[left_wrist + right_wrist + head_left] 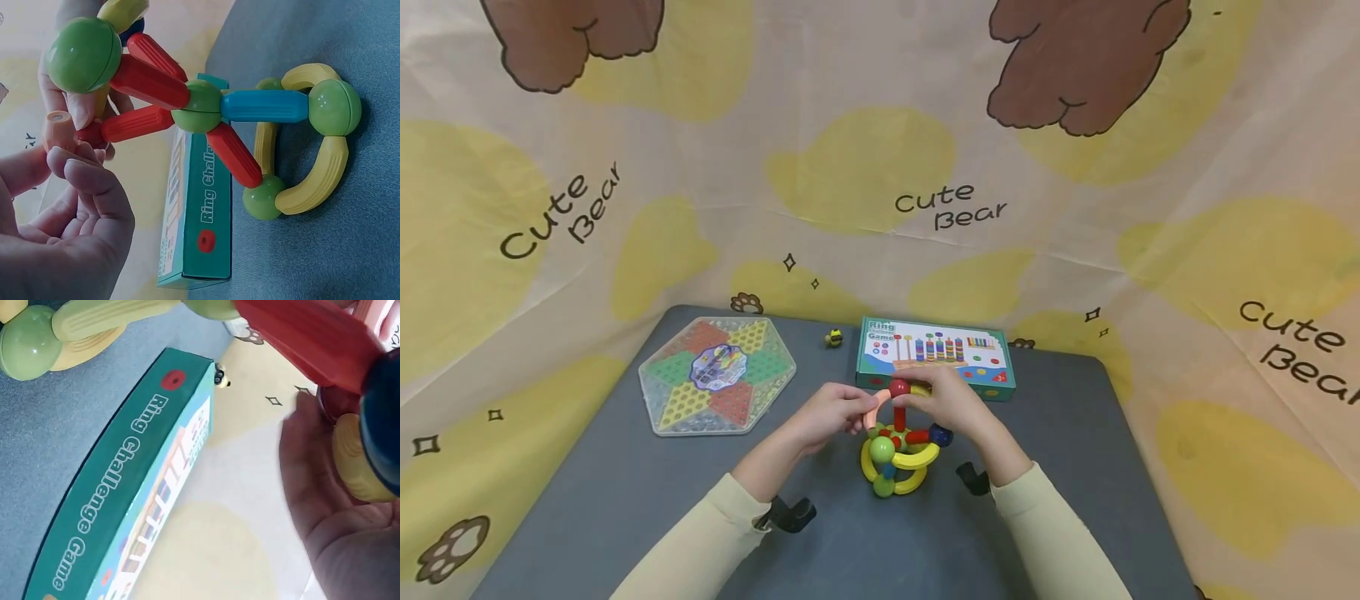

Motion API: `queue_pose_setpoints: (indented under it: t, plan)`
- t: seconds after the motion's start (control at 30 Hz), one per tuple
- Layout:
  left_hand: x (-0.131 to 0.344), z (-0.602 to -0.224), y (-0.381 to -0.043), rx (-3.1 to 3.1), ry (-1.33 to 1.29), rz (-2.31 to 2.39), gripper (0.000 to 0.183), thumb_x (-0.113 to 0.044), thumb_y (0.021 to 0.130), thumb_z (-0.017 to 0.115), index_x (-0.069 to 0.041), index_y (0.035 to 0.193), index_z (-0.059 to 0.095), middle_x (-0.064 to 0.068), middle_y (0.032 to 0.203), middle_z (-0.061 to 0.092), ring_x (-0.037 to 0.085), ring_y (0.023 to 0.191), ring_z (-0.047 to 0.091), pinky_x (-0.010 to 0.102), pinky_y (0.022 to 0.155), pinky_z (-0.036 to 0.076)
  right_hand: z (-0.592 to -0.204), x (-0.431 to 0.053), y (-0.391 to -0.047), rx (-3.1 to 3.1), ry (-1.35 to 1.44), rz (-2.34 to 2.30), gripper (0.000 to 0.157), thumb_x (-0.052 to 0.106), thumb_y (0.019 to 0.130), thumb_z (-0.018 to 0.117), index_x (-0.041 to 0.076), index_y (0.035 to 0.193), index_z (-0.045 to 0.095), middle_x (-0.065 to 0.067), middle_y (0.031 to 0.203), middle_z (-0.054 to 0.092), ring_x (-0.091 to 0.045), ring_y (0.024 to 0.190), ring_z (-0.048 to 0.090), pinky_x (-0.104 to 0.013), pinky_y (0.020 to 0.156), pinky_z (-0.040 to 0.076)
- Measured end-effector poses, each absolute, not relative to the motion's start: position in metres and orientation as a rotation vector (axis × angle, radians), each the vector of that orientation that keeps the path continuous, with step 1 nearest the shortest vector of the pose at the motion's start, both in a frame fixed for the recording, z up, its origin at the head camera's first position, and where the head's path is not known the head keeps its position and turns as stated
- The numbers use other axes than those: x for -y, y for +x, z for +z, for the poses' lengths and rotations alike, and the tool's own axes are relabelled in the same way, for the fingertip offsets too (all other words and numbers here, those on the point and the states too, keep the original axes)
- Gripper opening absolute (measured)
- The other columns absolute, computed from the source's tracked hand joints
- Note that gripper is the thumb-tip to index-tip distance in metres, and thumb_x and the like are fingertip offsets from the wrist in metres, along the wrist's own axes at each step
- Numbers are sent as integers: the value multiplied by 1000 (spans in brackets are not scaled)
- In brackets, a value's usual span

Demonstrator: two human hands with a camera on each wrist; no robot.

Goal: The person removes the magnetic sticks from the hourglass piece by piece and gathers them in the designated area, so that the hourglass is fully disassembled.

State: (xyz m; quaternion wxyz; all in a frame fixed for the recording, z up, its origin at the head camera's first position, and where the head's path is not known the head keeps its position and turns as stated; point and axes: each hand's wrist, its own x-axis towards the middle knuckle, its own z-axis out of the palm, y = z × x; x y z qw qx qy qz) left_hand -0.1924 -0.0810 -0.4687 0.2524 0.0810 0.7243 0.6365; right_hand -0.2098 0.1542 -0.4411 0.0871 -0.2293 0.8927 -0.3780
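- Fingers of our left hand [829,412] pinch a peach curved stick [60,132], just beside a red ball [899,387].
- Fingers of our right hand [952,406] grip the ball-and-stick model [917,437] at that ball.
- We have the model upright on the table [850,558], nearer than the green box [936,354].
- Far left lies a hexagonal board [717,375].

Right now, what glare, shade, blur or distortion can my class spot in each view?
Left wrist view: a bright glint on the upper-left green ball, the left hand in dim shade; right wrist view: the Ring Challenge Game box bowed along its long edge, the right hand shaded and soft-edged; head view: fairly even light.
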Motion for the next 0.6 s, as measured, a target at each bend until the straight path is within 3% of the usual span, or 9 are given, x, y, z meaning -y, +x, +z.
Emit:
queue_pose_setpoints:
  t: [0.13, 0.27, 0.6]
  plan:
    - [83, -469, -192, -1967, 224, 1722, 29, -27, 101, 62, 0, 103, 74, 5, 74, 64, 18, 68, 55, 31, 73, 50, -442, -152, -210, -2664, -676, -1150, 40, 26, 89, 78, 19, 128, 71, -1, 115, 73, -15, 85, 63, -26, 74, 56]
    - [88, -471, -191, -1979, 233, 1703, 31, -27, 101, 63, 1, 103, 74, 5, 75, 66, 19, 69, 56, 30, 72, 51, -444, -154, -212, -2659, -666, -1158, 45, 26, 90, 77, 22, 133, 68, -3, 123, 70, -15, 81, 64, -27, 72, 57]
    - [99, -475, -192, -2006, 139, 1748, 29, -26, 101, 63, 1, 104, 74, 4, 75, 65, 17, 69, 58, 27, 68, 51, -448, -156, -212, -2670, -619, -1193, 50, 26, 87, 79, 25, 135, 66, -4, 136, 65, -17, 85, 65, -25, 72, 58]
